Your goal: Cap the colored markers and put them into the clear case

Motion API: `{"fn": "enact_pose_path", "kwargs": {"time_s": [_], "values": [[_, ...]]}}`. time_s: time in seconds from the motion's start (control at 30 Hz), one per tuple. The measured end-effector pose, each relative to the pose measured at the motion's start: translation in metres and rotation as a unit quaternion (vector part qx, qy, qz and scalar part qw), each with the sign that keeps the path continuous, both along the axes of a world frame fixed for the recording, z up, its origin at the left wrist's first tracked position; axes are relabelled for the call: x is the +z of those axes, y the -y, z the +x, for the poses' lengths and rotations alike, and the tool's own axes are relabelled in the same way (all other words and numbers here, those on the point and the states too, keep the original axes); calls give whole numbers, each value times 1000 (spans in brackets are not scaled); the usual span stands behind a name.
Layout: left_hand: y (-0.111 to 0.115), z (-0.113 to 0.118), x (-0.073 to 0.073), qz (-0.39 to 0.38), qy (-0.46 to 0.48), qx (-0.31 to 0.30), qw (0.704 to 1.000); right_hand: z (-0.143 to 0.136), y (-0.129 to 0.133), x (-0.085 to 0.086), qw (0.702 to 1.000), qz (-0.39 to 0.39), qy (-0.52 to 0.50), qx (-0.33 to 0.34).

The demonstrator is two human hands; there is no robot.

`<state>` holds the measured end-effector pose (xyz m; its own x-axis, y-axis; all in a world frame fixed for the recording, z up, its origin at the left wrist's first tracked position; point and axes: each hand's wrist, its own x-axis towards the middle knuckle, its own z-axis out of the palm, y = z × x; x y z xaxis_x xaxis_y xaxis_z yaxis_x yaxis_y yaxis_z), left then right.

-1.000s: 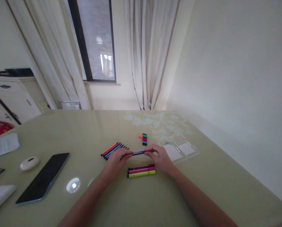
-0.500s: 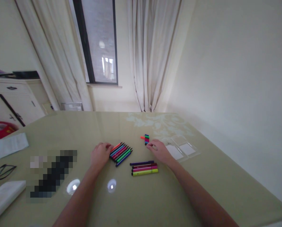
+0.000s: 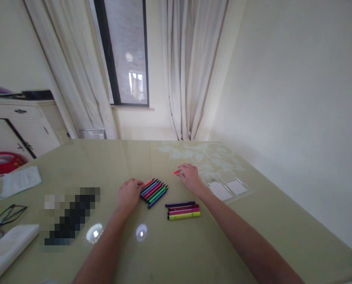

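Uncapped felt-tip markers (image 3: pixel 154 192) lie side by side in a slanted row, black tips pointing away to the right. My left hand (image 3: pixel 130 194) is at the row's left end, its fingers closed at the back of the orange marker (image 3: pixel 148 184). Farther back, my right hand (image 3: pixel 189 176) reaches over the small group of marker caps and hides most of them. An orange cap (image 3: pixel 176 172) shows at its fingertips, which are pinched together. Capped markers (image 3: pixel 184 210) in dark blue, dark red, pink and yellow lie nearer me, below the right wrist.
A clear plastic case (image 3: pixel 231 188) with white inserts lies right of my right forearm. At the left are glasses (image 3: pixel 12 214), a white box-like object (image 3: pixel 12 252), a pale face mask (image 3: pixel 21 182) and a blurred-out dark item (image 3: pixel 72 217). A wall borders the table's right side.
My right hand has moved a little back and left, from the near end of the caps to the orange cap, covering the other caps. My left hand stays by the orange marker.
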<state>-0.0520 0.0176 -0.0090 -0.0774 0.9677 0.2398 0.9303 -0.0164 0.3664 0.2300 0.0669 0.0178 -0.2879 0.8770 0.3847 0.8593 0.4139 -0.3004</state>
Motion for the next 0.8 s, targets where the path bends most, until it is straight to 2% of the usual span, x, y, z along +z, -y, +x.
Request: {"fn": "enact_pose_path", "kwargs": {"time_s": [0.1, 0.2, 0.27, 0.33, 0.4, 0.47, 0.53, 0.63, 0.8], "values": [[2, 0, 1, 5, -14, -3, 1000, 15, 37, -3, 987, -17, -143, 73], [3, 2, 3, 12, -28, 9, 999, 31, 68, -10, 969, -3, -238, 64], [4, 7, 6, 31, -15, 8, 999, 38, 77, -13, 958, -15, -278, 70], [7, 18, 8, 69, 37, -26, 997, 42, 78, -13, 947, -23, -311, 71], [13, 32, 9, 112, 98, -93, 984, 44, 75, -13, 937, -27, -341, 64], [20, 48, 7, 138, 123, -161, 969, 44, 73, -11, 929, -32, -364, 60], [28, 62, 5, 165, 135, -202, 956, 45, 73, -8, 923, -35, -378, 63], [35, 71, 1, 191, 144, -238, 942, 46, 76, -2, 918, -32, -387, 77], [39, 71, 2, 230, 147, -268, 924, 46, 82, 5, 919, -33, -378, 110]]}}
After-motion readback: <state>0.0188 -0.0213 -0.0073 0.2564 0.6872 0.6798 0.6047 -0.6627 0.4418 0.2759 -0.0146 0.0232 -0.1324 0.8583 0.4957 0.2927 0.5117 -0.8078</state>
